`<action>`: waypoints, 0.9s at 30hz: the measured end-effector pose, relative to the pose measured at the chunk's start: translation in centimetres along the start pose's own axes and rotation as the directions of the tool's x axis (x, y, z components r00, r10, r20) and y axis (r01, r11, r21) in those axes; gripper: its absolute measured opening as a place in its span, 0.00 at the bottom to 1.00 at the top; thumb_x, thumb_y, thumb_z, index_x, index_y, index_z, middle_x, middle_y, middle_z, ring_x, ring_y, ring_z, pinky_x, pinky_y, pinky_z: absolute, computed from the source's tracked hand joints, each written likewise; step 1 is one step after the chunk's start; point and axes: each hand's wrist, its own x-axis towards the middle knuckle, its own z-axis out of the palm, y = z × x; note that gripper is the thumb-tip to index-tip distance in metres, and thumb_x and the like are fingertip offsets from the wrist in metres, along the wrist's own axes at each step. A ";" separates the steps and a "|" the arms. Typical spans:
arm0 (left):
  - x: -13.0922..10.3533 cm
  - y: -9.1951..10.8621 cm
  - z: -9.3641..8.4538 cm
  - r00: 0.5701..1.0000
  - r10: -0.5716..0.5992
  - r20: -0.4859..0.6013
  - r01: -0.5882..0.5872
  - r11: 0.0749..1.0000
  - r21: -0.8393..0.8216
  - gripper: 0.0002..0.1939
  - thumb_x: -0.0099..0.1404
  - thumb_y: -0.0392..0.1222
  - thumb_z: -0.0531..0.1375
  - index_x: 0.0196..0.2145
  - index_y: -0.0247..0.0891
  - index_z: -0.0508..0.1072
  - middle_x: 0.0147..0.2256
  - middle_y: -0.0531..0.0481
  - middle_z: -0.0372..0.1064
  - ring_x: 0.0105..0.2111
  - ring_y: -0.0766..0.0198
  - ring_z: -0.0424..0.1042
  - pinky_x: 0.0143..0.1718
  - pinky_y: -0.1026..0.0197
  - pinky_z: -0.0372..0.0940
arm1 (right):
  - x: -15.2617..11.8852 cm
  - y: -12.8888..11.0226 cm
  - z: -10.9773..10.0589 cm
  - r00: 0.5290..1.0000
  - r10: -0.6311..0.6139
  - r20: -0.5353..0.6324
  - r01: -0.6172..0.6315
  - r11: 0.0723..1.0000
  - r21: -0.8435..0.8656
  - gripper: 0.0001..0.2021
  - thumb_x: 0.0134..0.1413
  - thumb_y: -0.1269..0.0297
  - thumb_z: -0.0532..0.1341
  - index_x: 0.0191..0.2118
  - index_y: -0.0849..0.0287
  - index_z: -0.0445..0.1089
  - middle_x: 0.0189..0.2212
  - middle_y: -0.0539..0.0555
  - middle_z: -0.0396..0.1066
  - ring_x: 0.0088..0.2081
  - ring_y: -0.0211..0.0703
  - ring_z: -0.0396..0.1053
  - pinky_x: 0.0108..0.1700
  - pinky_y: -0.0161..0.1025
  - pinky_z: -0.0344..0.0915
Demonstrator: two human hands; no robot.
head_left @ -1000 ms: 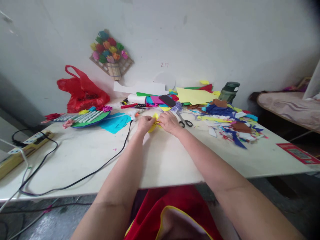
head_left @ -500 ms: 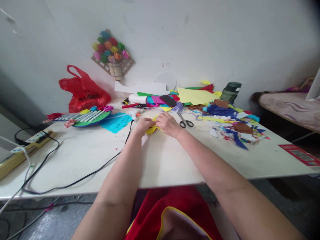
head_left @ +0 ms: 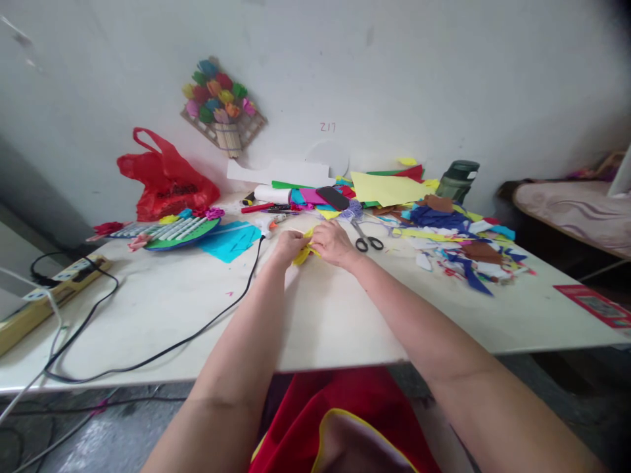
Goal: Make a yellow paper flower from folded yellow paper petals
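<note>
Yellow crepe paper [head_left: 302,255] is bunched between both hands, above the middle of the white table [head_left: 325,309]. My left hand [head_left: 290,246] pinches its left side, fingers closed. My right hand [head_left: 332,242] grips the paper from the right with bent fingers, and the fingertips of both hands nearly meet. Part of the paper is hidden behind the fingers. Black-handled scissors [head_left: 368,244] lie just right of my right hand. A glue gun [head_left: 265,227] with a black cord rests beyond my left hand.
Blue paper [head_left: 230,242], a green board with rolled paper sticks [head_left: 182,233] and a red bag [head_left: 170,180] are on the left. Paper scraps [head_left: 480,253] and a green bottle [head_left: 458,180] lie right. A black cord [head_left: 197,334] crosses the left; a power strip [head_left: 54,295] sits at the edge.
Both hands have shifted very slightly to the right with the yellow paper, and less of the paper shows below the fingers. Nothing else has visibly moved.
</note>
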 end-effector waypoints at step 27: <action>-0.6 1.0 0.0 0.993 -0.104 -0.063 0.093 0.981 -0.169 0.16 0.48 0.44 0.66 0.16 0.36 0.63 0.14 0.54 0.61 0.17 0.67 0.65 0.22 0.65 0.59 | -0.1 1.4 0.3 0.972 0.233 -0.011 -0.222 0.939 0.262 0.11 0.50 0.70 0.56 0.35 0.58 0.75 0.34 0.53 0.74 0.39 0.45 0.62 0.43 0.42 0.49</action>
